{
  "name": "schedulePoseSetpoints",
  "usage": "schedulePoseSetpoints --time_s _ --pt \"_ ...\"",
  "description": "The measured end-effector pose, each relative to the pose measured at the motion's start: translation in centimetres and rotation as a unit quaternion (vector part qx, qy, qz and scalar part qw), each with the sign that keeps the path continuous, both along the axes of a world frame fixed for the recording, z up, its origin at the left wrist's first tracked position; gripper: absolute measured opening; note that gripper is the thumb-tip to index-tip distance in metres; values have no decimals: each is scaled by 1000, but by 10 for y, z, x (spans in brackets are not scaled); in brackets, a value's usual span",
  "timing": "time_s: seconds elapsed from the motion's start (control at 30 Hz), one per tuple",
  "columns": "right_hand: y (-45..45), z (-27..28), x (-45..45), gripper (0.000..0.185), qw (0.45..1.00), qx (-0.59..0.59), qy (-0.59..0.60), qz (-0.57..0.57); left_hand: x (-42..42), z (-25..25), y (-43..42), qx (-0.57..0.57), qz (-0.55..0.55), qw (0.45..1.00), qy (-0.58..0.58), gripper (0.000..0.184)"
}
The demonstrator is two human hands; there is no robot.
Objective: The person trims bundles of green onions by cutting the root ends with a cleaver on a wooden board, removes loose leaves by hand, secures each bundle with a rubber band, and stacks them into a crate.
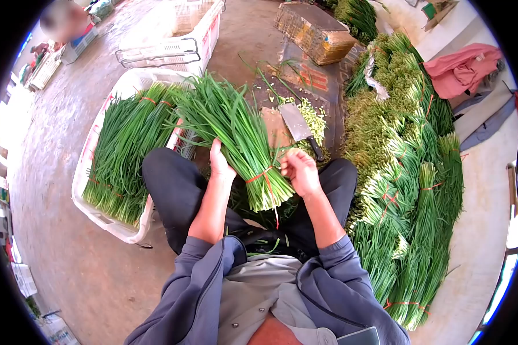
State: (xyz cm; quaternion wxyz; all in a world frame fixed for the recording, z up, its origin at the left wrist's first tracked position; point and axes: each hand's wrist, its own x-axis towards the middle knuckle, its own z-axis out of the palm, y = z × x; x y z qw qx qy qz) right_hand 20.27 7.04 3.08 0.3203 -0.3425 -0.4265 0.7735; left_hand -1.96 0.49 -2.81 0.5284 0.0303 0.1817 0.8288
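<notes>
A thick bundle of garlic chives (233, 123) lies slanted over my lap, its leafy tips up and left, its pale cut ends toward me. A red tie (260, 175) circles it near the cut ends, with a loose tail hanging down. My left hand (221, 163) supports the bundle from its left side, thumb up along the leaves. Beside the bundle's right edge, my right hand (300, 171) is closed with fingertips pinched; what they hold, if anything, is too small to name. Beyond it a cleaver (295, 122) rests on a board (276, 127) among chopped chive ends (313, 122).
On the left, a white crate (80, 187) holds tied chive bundles. Another white crate (204, 46) stands behind it. A long pile of chives (391, 172) runs along the right. A taped box (313, 31) and a pink cloth (463, 69) lie farther back. A person is at the far left.
</notes>
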Motion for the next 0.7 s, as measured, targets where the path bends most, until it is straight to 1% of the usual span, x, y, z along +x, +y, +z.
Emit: schedulePoseSetpoints --time_s 0.03,0.07,0.1,0.13,0.17,0.2,0.3,0.33,0.37,0.43,0.47,0.53,0.57,0.63,0.67,0.7 --pt "0 3 1 2 993 -63 84 -57 1 -1 -1 -1 1 1000 -2 43" --pt "0 6 3 6 995 -54 56 -59 0 -1 0 -13 5 1000 -4 43" --pt "-1 7 2 6 995 -55 56 -59 -1 0 1 -25 8 1000 -4 44" --pt "-3 8 1 8 999 20 -33 -18 0 0 2 -37 18 999 0 45" --pt "-6 8 1 10 988 94 -123 22 -1 0 1 -38 15 999 2 45" --pt "-12 10 -1 15 979 141 -138 51 -1 -1 2 -34 7 999 9 46" --pt "-29 16 -14 24 956 211 -176 101 0 -4 2 -33 -11 999 16 47" --pt "-33 26 -20 26 947 212 -212 113 1 -2 2 -35 -19 999 17 48" --pt "-35 25 -27 26 939 264 -204 83 1 0 1 -34 -18 999 19 48" --pt "-35 31 -43 25 896 386 -212 54 4 3 0 -46 -24 998 18 48" --pt "-34 35 -49 25 896 387 -211 54 6 5 -3 -54 -22 998 25 48" --pt "-33 44 -58 24 821 502 -267 56 8 1 -4 -56 -33 997 29 48" --pt "-29 41 -62 24 820 505 -266 56 7 0 -3 -56 -43 997 33 47" --pt "-20 37 -69 16 755 611 -237 27 11 7 -3 -73 -24 996 44 47" --pt "-16 35 -71 9 750 618 -233 18 13 10 -4 -81 -23 996 44 47" --pt "-14 39 -71 9 749 622 -230 20 14 9 -5 -89 -22 995 44 48"
